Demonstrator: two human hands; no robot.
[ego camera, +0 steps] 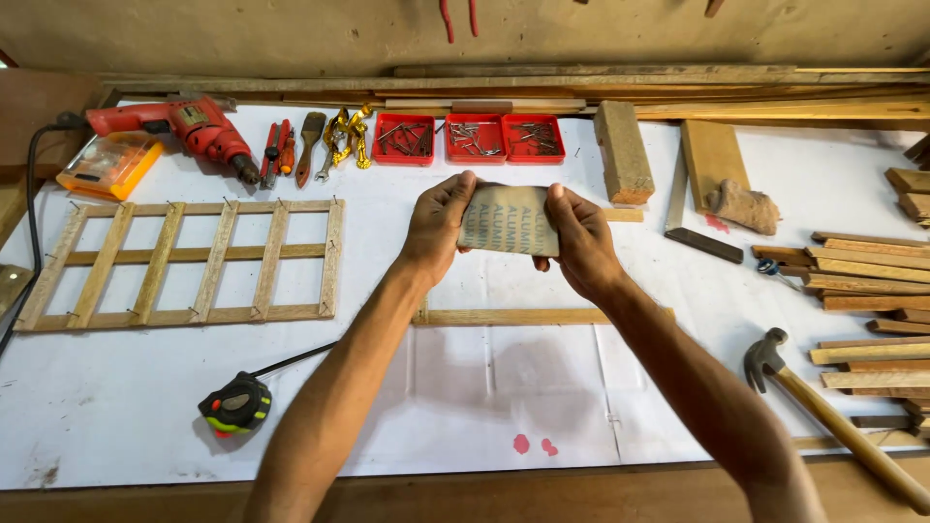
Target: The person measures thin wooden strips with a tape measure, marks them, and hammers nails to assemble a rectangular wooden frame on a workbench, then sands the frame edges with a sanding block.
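Both my hands hold a folded sheet of sandpaper (508, 219) up over the middle of the workbench, its printed tan backing facing me. My left hand (438, 226) grips its left edge and my right hand (579, 238) grips its right edge. Beneath my wrists a thin wooden strip (513, 317) lies flat on the white bench cover (465, 407).
A wooden lattice frame (184, 261) lies at left, with a red drill (184, 126), an orange case (107, 163), hand tools (310, 145) and three red nail trays (469, 138) behind. A tape measure (235, 405), hammer (823, 412), wood blocks (622, 150) and stacked strips (867, 291) surround.
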